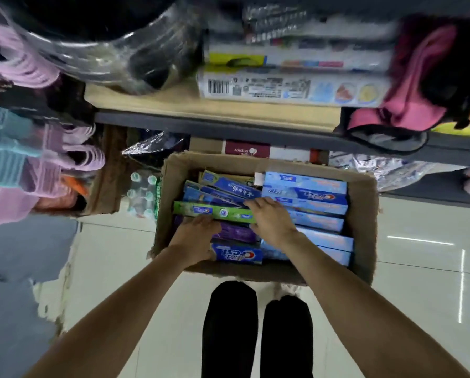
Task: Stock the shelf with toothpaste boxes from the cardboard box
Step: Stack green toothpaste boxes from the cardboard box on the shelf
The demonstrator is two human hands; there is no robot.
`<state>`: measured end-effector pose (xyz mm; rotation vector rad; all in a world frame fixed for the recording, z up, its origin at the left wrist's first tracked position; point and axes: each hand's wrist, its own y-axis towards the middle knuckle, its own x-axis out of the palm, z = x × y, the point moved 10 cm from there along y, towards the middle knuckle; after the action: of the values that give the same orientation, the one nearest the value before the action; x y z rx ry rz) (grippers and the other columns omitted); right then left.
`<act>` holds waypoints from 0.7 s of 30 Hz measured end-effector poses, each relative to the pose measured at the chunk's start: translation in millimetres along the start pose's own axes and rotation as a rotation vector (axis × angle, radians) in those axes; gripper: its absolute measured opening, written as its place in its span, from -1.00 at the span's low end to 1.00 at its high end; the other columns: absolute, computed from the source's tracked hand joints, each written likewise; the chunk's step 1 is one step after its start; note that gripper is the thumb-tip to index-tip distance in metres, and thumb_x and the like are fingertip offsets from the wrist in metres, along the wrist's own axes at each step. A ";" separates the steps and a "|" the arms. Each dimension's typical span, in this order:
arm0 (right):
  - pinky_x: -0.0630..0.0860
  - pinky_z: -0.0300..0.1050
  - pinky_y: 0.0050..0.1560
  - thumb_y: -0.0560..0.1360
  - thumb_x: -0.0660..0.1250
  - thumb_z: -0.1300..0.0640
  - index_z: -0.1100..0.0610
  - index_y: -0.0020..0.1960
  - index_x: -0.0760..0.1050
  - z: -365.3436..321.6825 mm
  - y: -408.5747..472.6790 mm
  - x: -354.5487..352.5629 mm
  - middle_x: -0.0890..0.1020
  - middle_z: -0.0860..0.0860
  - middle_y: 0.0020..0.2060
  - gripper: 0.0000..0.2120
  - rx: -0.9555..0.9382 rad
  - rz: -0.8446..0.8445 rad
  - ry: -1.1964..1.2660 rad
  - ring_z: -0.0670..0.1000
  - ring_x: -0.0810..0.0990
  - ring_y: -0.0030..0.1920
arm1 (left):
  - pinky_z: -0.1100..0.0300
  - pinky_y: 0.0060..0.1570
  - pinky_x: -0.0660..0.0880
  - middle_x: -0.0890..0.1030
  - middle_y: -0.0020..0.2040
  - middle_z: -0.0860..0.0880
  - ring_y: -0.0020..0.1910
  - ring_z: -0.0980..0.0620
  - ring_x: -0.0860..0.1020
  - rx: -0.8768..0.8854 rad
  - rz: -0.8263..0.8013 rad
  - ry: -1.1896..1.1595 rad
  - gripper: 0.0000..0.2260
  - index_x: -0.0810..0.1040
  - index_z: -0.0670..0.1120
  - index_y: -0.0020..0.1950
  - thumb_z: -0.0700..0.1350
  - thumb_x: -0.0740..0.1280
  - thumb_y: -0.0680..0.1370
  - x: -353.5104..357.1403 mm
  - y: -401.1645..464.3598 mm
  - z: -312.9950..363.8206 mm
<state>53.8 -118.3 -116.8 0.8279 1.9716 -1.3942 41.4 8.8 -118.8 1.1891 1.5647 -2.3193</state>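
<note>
**Both hands down in the toothpaste box**

I'm standing over the cardboard box [363, 214] on the tiled floor [424, 268], just in front of the shelf [228, 115]. It is packed with toothpaste boxes: light blue ones [310, 203] stacked along the right, dark blue ones [222, 190] at the far left, a purple one [236, 233] low in the middle, and a blue one [239, 253] against the near wall.

My left hand [195, 236] and right hand [269, 216] are apart, one at each end of a green toothpaste box [214, 211] lying crosswise on top. My left fingertips touch its near edge; my right fingers lie over its right end. I cannot tell whether either hand actually grips it.

On the shelf above, long white boxes [291, 85] are already stacked, blurred. My black shoes [255, 328] stand just behind the cardboard box.
</note>
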 end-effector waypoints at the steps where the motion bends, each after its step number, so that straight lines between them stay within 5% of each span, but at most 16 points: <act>1: 0.21 -0.01 0.38 0.52 0.31 0.01 0.11 0.48 0.16 -2.4 9.0 9.7 0.38 0.10 0.37 -0.39 -0.013 -0.009 -0.031 0.12 0.30 0.39 | 0.00 0.36 0.25 0.37 0.37 -0.02 0.37 -0.05 0.31 0.024 -0.012 0.053 -0.40 0.30 0.02 0.38 0.19 0.38 0.42 5.8 4.4 0.8; 7: 0.25 -0.06 0.28 0.48 0.35 -0.02 0.09 0.35 0.32 0.4 25.4 17.0 0.55 0.06 0.20 -0.50 0.000 0.154 0.000 0.09 0.36 0.31 | -0.05 0.17 0.45 0.43 0.32 -0.09 0.28 -0.11 0.42 0.186 -0.087 0.203 -0.46 0.27 -0.03 0.39 0.14 0.28 0.49 23.1 14.7 10.8; 12: 0.41 -0.14 -0.13 0.46 0.42 0.04 0.08 0.24 0.46 17.8 -14.7 -39.5 0.62 0.02 0.05 -0.61 0.070 0.327 0.534 0.03 0.57 -0.02 | 0.00 0.12 0.48 0.46 0.29 -0.10 0.23 -0.11 0.47 0.268 -0.037 0.281 -0.52 0.32 -0.04 0.38 0.10 0.21 0.50 14.1 3.7 16.7; 17: 0.43 -0.45 -0.04 0.33 0.54 0.14 -0.10 -0.04 0.46 52.9 -99.2 -92.9 0.60 -0.27 -0.17 -0.66 0.145 0.593 1.003 -0.28 0.57 -0.14 | 0.10 0.06 0.51 0.53 0.23 -0.01 0.18 -0.02 0.51 0.315 0.126 0.161 -0.50 0.41 -0.01 0.31 0.19 0.23 0.44 -30.7 -21.4 19.2; 21: 0.51 -0.29 0.01 0.30 0.48 0.08 -0.04 0.01 0.50 81.4 -168.1 -119.1 0.66 -0.20 -0.13 -0.69 0.210 0.832 1.377 -0.16 0.61 -0.05 | 0.14 0.01 0.51 0.48 0.30 -0.03 0.12 -0.04 0.55 0.218 0.200 0.101 -0.46 0.33 -0.06 0.38 0.22 0.10 0.51 -79.5 -54.3 6.7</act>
<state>10.4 -258.2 49.4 2.7929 1.7449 -0.4349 66.5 2.8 -25.8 1.4584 1.1784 -2.3746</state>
